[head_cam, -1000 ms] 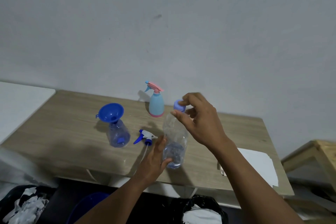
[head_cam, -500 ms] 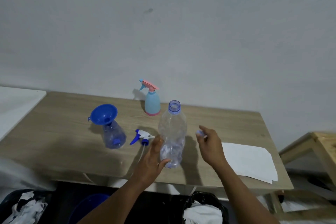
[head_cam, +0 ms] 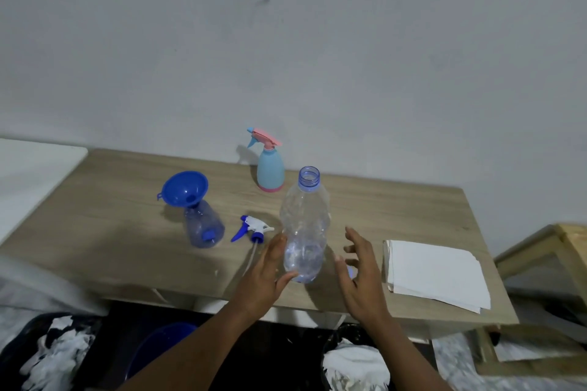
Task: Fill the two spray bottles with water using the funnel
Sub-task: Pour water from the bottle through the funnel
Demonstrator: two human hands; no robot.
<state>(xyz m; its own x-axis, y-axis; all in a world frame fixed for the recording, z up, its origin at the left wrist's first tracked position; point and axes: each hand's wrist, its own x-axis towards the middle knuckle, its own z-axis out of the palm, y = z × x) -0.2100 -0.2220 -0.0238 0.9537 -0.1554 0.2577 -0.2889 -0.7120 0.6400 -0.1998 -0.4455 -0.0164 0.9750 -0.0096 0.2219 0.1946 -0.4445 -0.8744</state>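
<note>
A pale wooden counter (head_cam: 111, 232) stands against a bare grey wall. The water bottle (head_cam: 305, 222) stands upright, its long axis vertical and its open mouth up. The left hand (head_cam: 263, 276) grips its lower part between thumb and fingers. The right hand (head_cam: 359, 276) hovers just right of the bottle with fingers spread, holding nothing. Left of the left hand, the blue funnel (head_cam: 185, 189) sits in the clear spray bottle (head_cam: 203, 228).
</note>
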